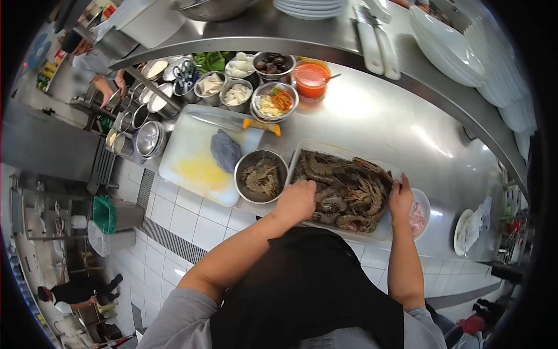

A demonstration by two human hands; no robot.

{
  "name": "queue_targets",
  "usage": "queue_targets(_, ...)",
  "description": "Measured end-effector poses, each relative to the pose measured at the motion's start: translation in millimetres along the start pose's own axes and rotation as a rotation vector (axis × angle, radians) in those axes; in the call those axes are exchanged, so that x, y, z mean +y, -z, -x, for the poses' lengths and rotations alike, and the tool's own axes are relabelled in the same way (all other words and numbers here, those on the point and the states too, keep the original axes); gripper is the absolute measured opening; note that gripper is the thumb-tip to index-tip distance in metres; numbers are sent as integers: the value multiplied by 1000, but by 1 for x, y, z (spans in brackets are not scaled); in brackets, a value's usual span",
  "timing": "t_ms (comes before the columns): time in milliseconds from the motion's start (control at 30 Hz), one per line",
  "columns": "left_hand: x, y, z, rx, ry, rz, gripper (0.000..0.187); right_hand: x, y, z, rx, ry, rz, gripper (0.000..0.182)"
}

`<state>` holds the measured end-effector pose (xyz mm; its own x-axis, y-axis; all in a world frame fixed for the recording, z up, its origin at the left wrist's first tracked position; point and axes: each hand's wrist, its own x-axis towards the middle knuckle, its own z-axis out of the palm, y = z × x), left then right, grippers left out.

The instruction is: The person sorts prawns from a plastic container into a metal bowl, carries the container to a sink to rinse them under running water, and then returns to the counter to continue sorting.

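Observation:
A clear rectangular tray [343, 152] full of raw prawns [349, 186] sits on the steel counter in front of me. My left hand [296, 200] rests palm down on the prawns at the tray's near left corner. My right hand [400, 198] lies on the tray's right end, fingers over the prawns at the rim. Whether either hand grips a prawn is hidden. A steel bowl [261, 175] holding a few prawns stands just left of the tray, beside my left hand.
A white cutting board [197, 166] carries a grey cloth [225, 150] and a yellow-handled knife [238, 123]. Behind it stand small ingredient bowls [274, 100] and an orange sauce tub [311, 79]. A small bowl [419, 216] sits right of the tray. Another person's hand [106, 88] works far left.

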<state>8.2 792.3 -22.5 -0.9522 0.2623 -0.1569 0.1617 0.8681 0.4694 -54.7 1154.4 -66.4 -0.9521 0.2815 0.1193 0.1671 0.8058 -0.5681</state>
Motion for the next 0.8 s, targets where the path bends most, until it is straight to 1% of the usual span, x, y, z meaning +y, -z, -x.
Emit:
queue_targets(33,0,3,2,-53,48,68,37,-4,3,0,-4,-2,24,47)
queue_targets(67,-2,5,5,-51,27,102,40,-4,4,-1,-46,-46,12,49)
queue_targets(167,-20,25,1,-129,85,499,46,-12,8,1,-24,-38,-26,50)
queue_targets(200,-15,46,1,-146,130,614,46,-17,9,2,33,8,-49,45)
queue_targets(300,-17,71,-1,-172,247,1023,44,-20,10,3,291,317,30,44)
queue_targets(333,-15,80,-1,-200,228,1004,49,-27,14,6,277,375,-6,43)
queue_targets(400,-5,94,-3,-221,167,910,49,-85,42,19,234,501,-82,42)
queue_targets(467,-4,92,-5,-254,116,847,52,-133,55,28,-7,678,-199,42)
queue_targets(533,-8,77,-12,-298,61,816,58,-166,46,38,-250,781,-239,42)
queue_targets(567,-4,74,-14,-251,46,898,59,-176,41,41,-367,814,-246,45)
queue_targets(633,1,69,-12,-149,17,1063,60,-196,36,49,-638,565,-261,48)
queue_targets(733,-12,65,-7,-96,77,1169,59,-193,17,54,-685,364,-502,47)
queue_targets(800,-17,63,2,-103,92,1187,55,-194,9,58,-739,315,-581,47)
